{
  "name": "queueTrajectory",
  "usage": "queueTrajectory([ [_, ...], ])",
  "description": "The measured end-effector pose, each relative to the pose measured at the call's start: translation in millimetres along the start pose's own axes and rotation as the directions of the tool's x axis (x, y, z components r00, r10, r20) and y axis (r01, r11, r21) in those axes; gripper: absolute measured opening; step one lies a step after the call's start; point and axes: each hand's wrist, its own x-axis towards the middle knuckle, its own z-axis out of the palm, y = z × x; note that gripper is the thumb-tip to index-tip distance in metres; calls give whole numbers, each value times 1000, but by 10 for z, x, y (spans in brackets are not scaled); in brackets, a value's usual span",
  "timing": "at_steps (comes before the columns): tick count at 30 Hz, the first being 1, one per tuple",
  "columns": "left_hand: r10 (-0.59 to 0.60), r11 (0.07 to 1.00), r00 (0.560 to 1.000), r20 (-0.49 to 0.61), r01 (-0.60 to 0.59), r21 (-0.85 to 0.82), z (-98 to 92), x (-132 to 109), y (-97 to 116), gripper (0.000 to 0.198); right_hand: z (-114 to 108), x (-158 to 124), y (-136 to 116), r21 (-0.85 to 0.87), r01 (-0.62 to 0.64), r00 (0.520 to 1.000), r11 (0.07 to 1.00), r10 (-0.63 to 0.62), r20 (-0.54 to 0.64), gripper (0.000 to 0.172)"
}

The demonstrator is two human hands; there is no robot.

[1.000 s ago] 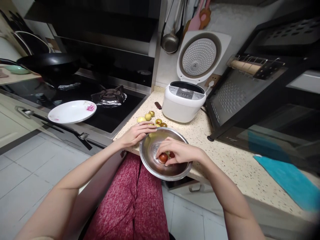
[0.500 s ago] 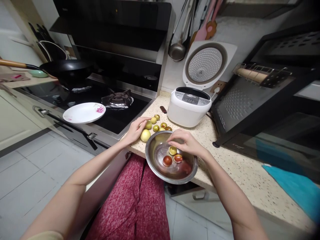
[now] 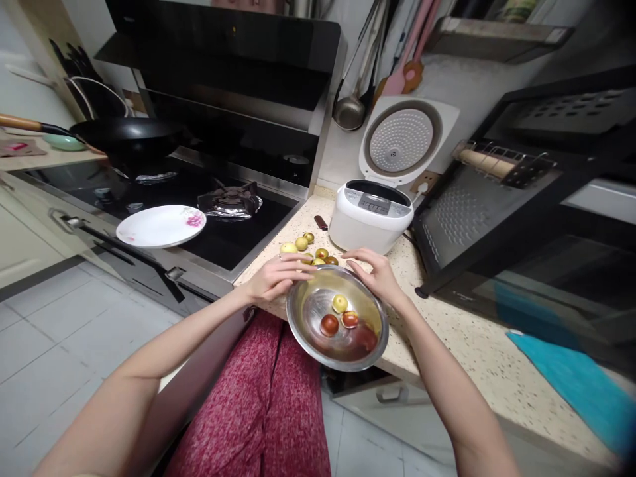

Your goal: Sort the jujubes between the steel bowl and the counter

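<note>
A steel bowl (image 3: 304, 324) overhangs the counter's front edge, holding a red jujube (image 3: 328, 325), a red-and-pale jujube (image 3: 350, 319) and a yellow-green jujube (image 3: 340, 303). My left hand (image 3: 275, 277) is open, its fingers stretched over the bowl's far left rim and covering some of the fruit behind. At the bowl's far right rim hovers my right hand (image 3: 375, 275), open, with fingers slightly bent and no fruit visible in them. Several green and brown-patched jujubes (image 3: 301, 244) lie on the counter beyond the bowl.
A white rice cooker (image 3: 370, 215) stands behind the fruit with its lid up. To the left, a floral white plate (image 3: 161, 226) rests over the stove's front, near a black wok (image 3: 126, 136). A dark oven (image 3: 536, 265) and teal cloth (image 3: 571, 384) are at right.
My right hand has risen out of the bowl to its far right rim, leaving the yellow-green jujube inside. My left hand has shifted right and nearer, toward the bowl's rim.
</note>
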Motion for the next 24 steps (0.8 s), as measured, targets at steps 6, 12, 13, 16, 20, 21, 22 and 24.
queueTrajectory([
  [6,165,986,978,129,-158,-62,-6,-27,-6,58,10,-15,250,-30,-117,992,993,116,-43,22],
  [12,213,974,970,115,-201,-107,4,-22,38,51,114,-56,381,-9,-150,988,989,150,20,25],
  [13,216,972,971,104,-204,-113,6,-25,45,50,134,-62,381,-6,-146,989,989,146,35,27],
  [16,229,966,972,53,-220,-133,4,-49,53,51,191,-88,352,-1,-113,990,994,112,80,31],
  [20,198,969,979,44,-189,-160,-25,-100,49,56,254,-125,324,-81,-59,987,995,70,142,40],
  [21,174,972,983,60,-162,-167,-36,-111,48,56,268,-130,327,-107,-46,985,993,63,164,42],
  [22,149,975,986,75,-133,-178,-47,-119,47,57,282,-133,335,-129,-33,982,991,57,181,44],
  [24,108,974,989,97,-86,-211,-68,-125,46,57,309,-128,354,-164,-14,977,986,49,209,46],
])
